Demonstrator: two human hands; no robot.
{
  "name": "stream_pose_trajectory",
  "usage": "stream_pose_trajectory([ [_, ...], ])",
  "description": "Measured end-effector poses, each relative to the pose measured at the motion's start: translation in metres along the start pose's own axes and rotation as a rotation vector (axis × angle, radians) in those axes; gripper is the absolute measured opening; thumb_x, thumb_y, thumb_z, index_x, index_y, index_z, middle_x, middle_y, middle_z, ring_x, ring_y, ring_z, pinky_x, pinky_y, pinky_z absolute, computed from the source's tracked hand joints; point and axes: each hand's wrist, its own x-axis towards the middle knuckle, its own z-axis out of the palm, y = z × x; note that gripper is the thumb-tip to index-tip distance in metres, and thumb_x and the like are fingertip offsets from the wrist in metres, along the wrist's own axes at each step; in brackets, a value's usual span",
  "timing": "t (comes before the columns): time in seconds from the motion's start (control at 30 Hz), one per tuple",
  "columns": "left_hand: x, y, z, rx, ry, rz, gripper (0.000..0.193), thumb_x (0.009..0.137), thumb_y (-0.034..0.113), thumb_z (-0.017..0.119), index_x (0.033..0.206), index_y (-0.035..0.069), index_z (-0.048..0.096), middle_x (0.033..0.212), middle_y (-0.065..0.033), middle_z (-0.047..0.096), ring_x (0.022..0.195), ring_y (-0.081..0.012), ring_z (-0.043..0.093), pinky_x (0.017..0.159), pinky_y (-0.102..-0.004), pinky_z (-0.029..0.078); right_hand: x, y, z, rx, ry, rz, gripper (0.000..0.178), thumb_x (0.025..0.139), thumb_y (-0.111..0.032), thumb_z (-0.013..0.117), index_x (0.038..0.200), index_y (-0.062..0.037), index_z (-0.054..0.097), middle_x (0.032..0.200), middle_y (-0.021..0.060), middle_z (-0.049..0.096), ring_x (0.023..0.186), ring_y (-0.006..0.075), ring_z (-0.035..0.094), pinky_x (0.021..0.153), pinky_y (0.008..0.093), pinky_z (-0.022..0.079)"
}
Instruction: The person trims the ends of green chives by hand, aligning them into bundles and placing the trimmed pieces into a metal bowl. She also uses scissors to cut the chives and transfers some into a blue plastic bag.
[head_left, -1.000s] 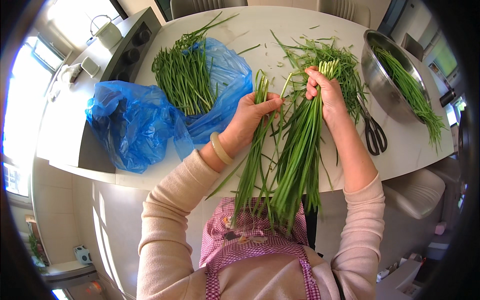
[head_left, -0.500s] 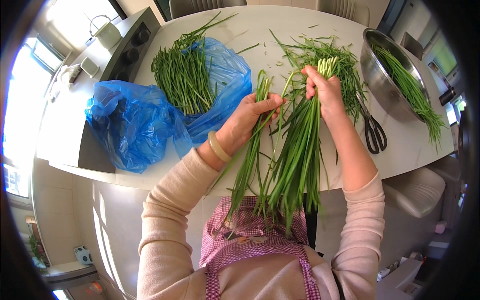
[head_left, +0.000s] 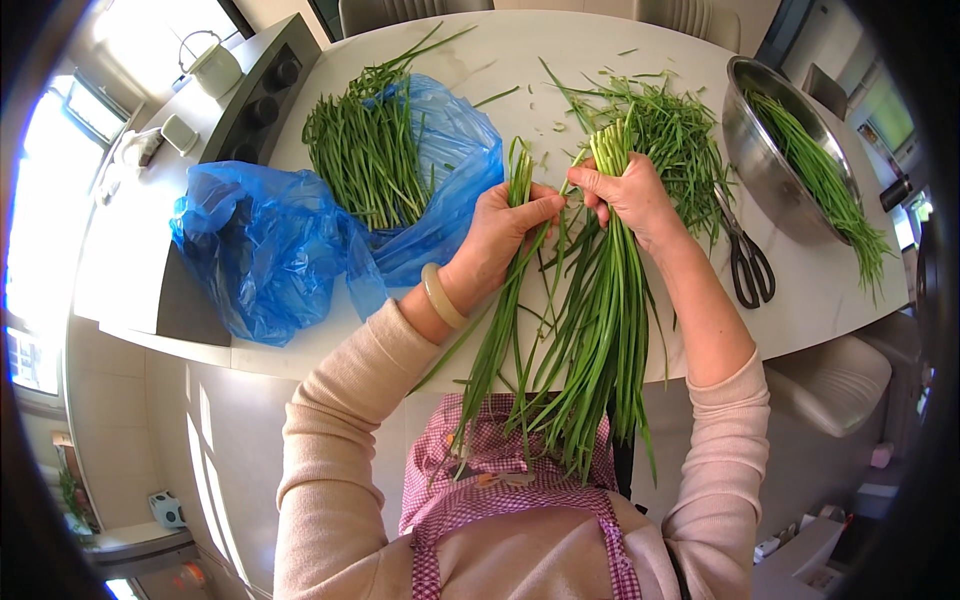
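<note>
My left hand [head_left: 510, 230] is closed around a thin bunch of garlic chives [head_left: 497, 325], pale stem ends up, leaves hanging toward my apron. A thicker bunch of garlic chives [head_left: 608, 310] is gripped in my right hand [head_left: 632, 195], its pale ends poking out above the fingers. Thumb and fingertips of both hands nearly meet over a few stems between the bunches. Beyond the right hand lies a loose heap of chive scraps [head_left: 672, 130]. Black-handled scissors [head_left: 748, 262] rest right of that heap, blades partly under it.
On the left, a blue plastic bag [head_left: 265, 250] lies opened with a pile of chives [head_left: 365, 160] on it. A steel bowl [head_left: 775, 150] with more chives [head_left: 810, 165] stands tilted at the right. A chair [head_left: 830, 385] is tucked near the table's right edge.
My right hand has moved slightly left and down with its bunch, closer to the left hand. The left hand has barely shifted.
</note>
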Motion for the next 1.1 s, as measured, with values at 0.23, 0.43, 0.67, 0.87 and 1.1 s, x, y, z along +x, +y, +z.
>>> stream_pose_trajectory([
  [0.23,0.000,0.001,0.002,0.155,0.045,0.048,0.010,0.085,0.016,0.069,0.084,0.007,0.064,0.067,0.0016,0.060,0.051,-0.0039,0.045,0.046,-0.0185,0.031,0.001,0.004,0.001,0.103,-0.033,-0.023,0.015,0.084,-0.016,0.071,0.083,-0.0036,0.063,0.062,0.0029,0.059,0.046,0.0071,0.051,0.041,0.0223,0.042],
  [0.43,-0.002,0.002,0.004,0.187,0.067,0.085,0.012,0.081,0.008,0.071,0.087,0.001,0.063,0.073,-0.0020,0.062,0.059,-0.0079,0.056,0.052,-0.0209,0.042,0.000,0.005,0.002,0.068,-0.046,-0.035,0.013,0.087,-0.015,0.066,0.090,-0.0031,0.062,0.062,0.0002,0.057,0.044,0.0058,0.048,0.041,0.0205,0.040],
  [0.67,-0.004,0.005,0.000,0.102,-0.031,0.010,0.010,0.084,0.013,0.069,0.087,0.005,0.064,0.071,-0.0003,0.062,0.056,-0.0058,0.052,0.048,-0.0192,0.036,0.002,0.012,0.000,0.130,-0.069,-0.093,0.013,0.087,-0.014,0.064,0.091,-0.0028,0.061,0.061,0.0000,0.056,0.045,0.0066,0.048,0.041,0.0213,0.041],
  [0.87,-0.003,0.005,0.000,-0.010,-0.086,-0.047,0.016,0.088,0.022,0.066,0.092,0.007,0.065,0.073,0.0025,0.060,0.060,-0.0040,0.051,0.050,-0.0171,0.033,0.009,0.015,-0.007,0.240,0.037,-0.133,0.012,0.087,-0.014,0.064,0.088,-0.0021,0.061,0.059,-0.0006,0.054,0.044,0.0064,0.048,0.041,0.0217,0.041],
  [1.1,-0.001,0.001,-0.003,-0.035,-0.084,-0.054,0.018,0.089,0.023,0.065,0.096,0.006,0.065,0.074,0.0030,0.060,0.062,-0.0045,0.052,0.052,-0.0177,0.033,0.002,0.007,0.001,0.144,-0.053,-0.073,0.014,0.085,-0.016,0.069,0.089,-0.0042,0.060,0.059,-0.0023,0.051,0.043,0.0066,0.046,0.041,0.0219,0.038],
])
